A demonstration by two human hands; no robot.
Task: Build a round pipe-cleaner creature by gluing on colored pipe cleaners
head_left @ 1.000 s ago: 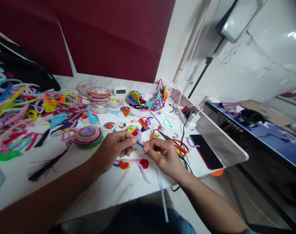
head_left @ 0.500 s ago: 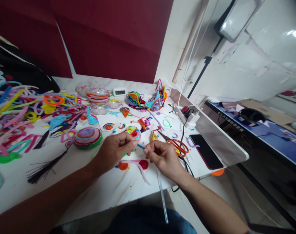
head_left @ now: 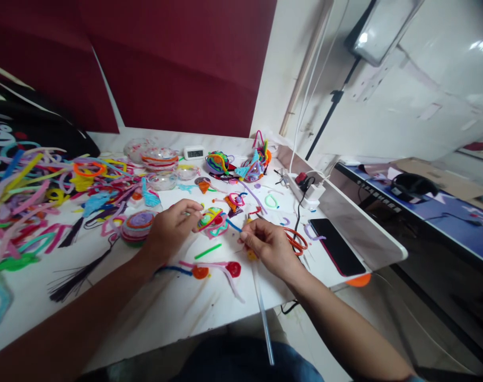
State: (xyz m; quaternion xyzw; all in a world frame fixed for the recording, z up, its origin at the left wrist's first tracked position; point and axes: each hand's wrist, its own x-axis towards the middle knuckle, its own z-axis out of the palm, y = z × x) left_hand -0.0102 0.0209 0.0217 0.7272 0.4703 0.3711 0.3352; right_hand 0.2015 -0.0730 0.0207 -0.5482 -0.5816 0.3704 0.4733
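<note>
My right hand (head_left: 270, 246) pinches the lower end of a short blue pipe cleaner (head_left: 233, 225), which points up and left from the fingertips. My left hand (head_left: 173, 228) is off the pipe cleaner, its fingers loosely stretched out and apparently holding nothing. Just beyond its fingertips lies a round piece (head_left: 211, 218) of yellow, green, red and pink pipe cleaner. A short green strip (head_left: 208, 251) rests on the table between my hands. Partly hidden by my right hand is a yellow glue gun (head_left: 252, 255), with a clear glue stick (head_left: 265, 323) jutting over the table edge.
Scissors with orange handles (head_left: 297, 242) and a black phone (head_left: 336, 246) lie to the right. A power strip (head_left: 305, 192) with cables stands behind them. Loose pipe cleaners (head_left: 30, 185) pile up at left, near a coiled disc (head_left: 140, 224) and a dark tassel (head_left: 80, 273).
My left hand has let go of the blue pipe cleaner and moved left and slightly up. More of the pipe cleaner shows in my right hand, and the green strip is uncovered.
</note>
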